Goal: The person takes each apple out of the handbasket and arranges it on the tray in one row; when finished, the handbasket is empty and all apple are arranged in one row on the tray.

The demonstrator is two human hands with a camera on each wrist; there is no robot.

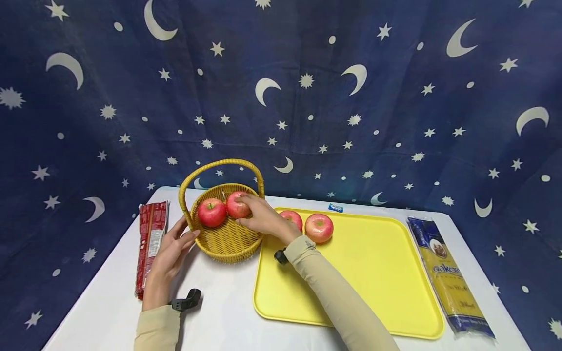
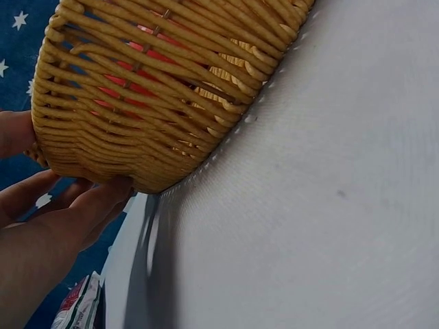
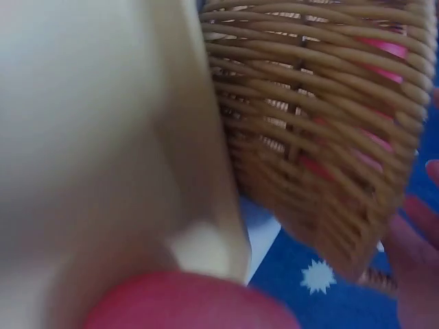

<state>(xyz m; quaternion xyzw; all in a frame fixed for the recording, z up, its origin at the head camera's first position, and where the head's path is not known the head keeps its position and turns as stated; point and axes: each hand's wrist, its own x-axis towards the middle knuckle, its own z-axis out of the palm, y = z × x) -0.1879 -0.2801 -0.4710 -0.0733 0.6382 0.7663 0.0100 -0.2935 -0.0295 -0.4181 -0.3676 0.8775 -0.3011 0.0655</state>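
Well, starry cloth (image 1: pixel 298 117) backs the basket's (image 1: pixel 230 241) white table (image 1: pixel 219 302).

Navy cloth (image 1: pixel 246 122) w/ moons (image 1: pixel 361 77) & stars (image 1: pixel 384 32) behind wht tbl (image 1: pixel 228 302)

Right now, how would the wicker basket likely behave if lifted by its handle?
The wicker basket probably keeps its shape, given its dense weave and upright arched handle. It may tilt, since both apples inside sit toward the far side. Those look round and smooth, so they could roll onto the bare weave in front.
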